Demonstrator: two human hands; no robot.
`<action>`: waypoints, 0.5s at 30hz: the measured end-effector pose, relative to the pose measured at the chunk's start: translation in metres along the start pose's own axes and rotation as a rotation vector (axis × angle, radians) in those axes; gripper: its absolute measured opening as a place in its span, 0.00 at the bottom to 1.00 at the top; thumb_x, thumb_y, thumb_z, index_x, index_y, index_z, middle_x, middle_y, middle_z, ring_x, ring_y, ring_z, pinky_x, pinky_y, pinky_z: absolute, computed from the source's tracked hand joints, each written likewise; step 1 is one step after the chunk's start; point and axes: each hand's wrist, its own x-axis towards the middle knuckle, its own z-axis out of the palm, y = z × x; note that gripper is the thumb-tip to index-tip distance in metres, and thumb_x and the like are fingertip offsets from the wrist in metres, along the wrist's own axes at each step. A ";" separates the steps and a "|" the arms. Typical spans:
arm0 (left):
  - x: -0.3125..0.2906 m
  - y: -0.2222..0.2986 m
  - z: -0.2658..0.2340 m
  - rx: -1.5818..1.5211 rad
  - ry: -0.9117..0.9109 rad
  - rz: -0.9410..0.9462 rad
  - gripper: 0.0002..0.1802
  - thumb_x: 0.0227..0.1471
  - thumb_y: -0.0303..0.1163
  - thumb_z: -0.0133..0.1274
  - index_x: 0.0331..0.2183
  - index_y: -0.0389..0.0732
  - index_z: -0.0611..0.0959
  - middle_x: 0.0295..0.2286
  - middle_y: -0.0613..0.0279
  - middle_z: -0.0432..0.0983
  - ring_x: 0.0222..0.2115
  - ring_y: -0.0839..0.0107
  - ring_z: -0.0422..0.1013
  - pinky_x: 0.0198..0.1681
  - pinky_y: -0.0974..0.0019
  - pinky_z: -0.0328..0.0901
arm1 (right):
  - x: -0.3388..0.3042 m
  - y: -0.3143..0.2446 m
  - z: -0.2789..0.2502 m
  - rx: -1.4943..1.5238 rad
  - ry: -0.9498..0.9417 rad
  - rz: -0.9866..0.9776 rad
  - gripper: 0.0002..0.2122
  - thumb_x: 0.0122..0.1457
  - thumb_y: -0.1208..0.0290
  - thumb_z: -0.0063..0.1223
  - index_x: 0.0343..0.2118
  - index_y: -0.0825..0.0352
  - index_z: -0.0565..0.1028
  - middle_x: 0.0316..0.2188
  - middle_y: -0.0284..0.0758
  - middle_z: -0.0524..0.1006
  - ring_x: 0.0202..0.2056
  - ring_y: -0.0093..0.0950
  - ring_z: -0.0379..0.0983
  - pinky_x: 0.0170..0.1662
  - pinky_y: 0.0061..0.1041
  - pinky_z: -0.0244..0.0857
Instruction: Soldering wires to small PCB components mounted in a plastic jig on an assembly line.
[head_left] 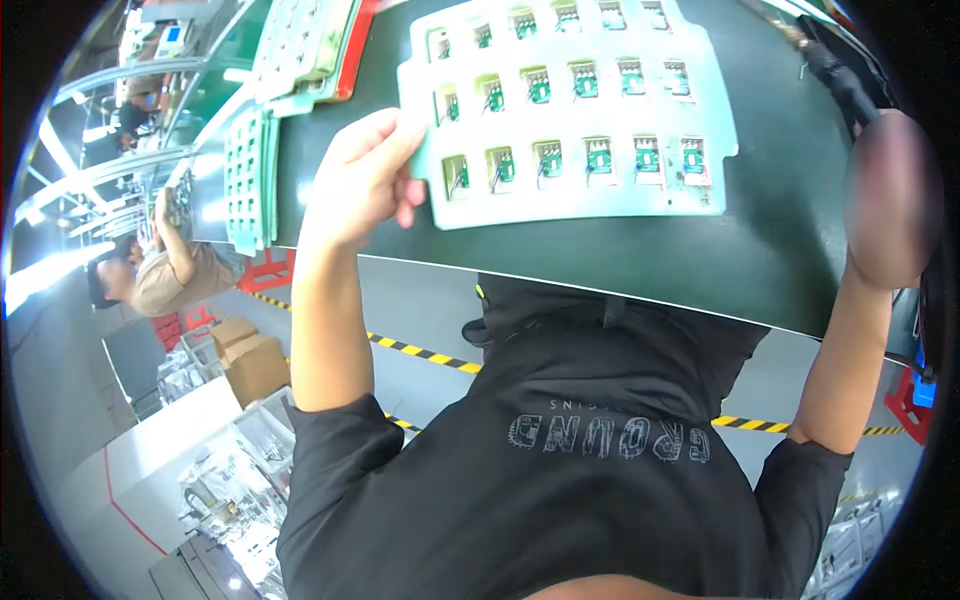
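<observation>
A pale green tray (575, 120) lies on the dark green table, with rows of cutouts that each hold a small green circuit board (598, 157) with thin wires. My left hand (365, 180) is closed, thumb and forefinger pinching the tray's left edge. Far to the right, my right hand (893, 200) is raised by the table's right side, and a blur hides its fingers. A dark rod-like tool (845, 85) with a narrower, metallic-looking end runs up to that hand. Whether the fingers grip it is not visible.
Stacked trays (305, 50), one red-edged, stand at the far left, with more green trays (250, 180) beside them. Black cables run along the table's right edge. A person (165, 270) works further left. Cardboard boxes (250, 360) and striped floor tape (425, 352) lie beyond.
</observation>
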 end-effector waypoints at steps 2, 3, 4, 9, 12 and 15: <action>-0.008 0.002 -0.001 -0.232 0.048 0.088 0.14 0.56 0.38 0.45 0.33 0.35 0.76 0.17 0.64 0.72 0.10 0.81 0.65 0.12 0.78 0.57 | -0.007 -0.020 0.017 -0.072 -0.107 -0.187 0.06 0.56 0.74 0.52 0.33 0.71 0.72 0.25 0.34 0.72 0.24 0.20 0.66 0.30 0.16 0.59; -0.006 0.004 -0.004 -0.278 -0.036 0.186 0.14 0.56 0.36 0.44 0.34 0.34 0.76 0.21 0.61 0.74 0.13 0.77 0.68 0.15 0.76 0.63 | -0.008 -0.028 0.020 -0.119 -0.159 -0.284 0.06 0.55 0.74 0.54 0.32 0.70 0.72 0.23 0.33 0.71 0.22 0.19 0.65 0.27 0.15 0.59; -0.006 0.002 0.003 -0.302 0.026 0.246 0.13 0.57 0.35 0.43 0.35 0.34 0.75 0.23 0.59 0.75 0.16 0.75 0.70 0.18 0.74 0.66 | -0.008 -0.032 0.018 -0.167 -0.213 -0.381 0.06 0.54 0.73 0.56 0.30 0.69 0.72 0.21 0.32 0.71 0.20 0.19 0.65 0.23 0.15 0.59; -0.017 0.005 0.011 -0.501 0.026 0.336 0.15 0.58 0.33 0.42 0.40 0.31 0.73 0.27 0.55 0.76 0.20 0.72 0.72 0.25 0.74 0.66 | -0.006 -0.033 0.021 -0.160 -0.152 -0.442 0.04 0.51 0.85 0.53 0.30 0.74 0.72 0.27 0.36 0.76 0.25 0.19 0.70 0.29 0.14 0.64; -0.018 0.002 0.004 -0.646 -0.012 0.350 0.15 0.57 0.33 0.42 0.39 0.30 0.72 0.28 0.50 0.75 0.22 0.69 0.74 0.27 0.70 0.68 | 0.006 -0.026 0.021 -0.167 -0.132 -0.569 0.03 0.51 0.78 0.57 0.27 0.70 0.74 0.18 0.27 0.73 0.19 0.13 0.66 0.24 0.10 0.60; -0.024 -0.011 -0.019 -0.853 -0.086 0.462 0.15 0.57 0.33 0.42 0.41 0.32 0.72 0.31 0.57 0.76 0.28 0.74 0.73 0.30 0.73 0.66 | 0.016 -0.020 0.008 -0.244 -0.133 -0.609 0.03 0.51 0.77 0.57 0.27 0.70 0.74 0.19 0.28 0.73 0.19 0.13 0.67 0.24 0.10 0.60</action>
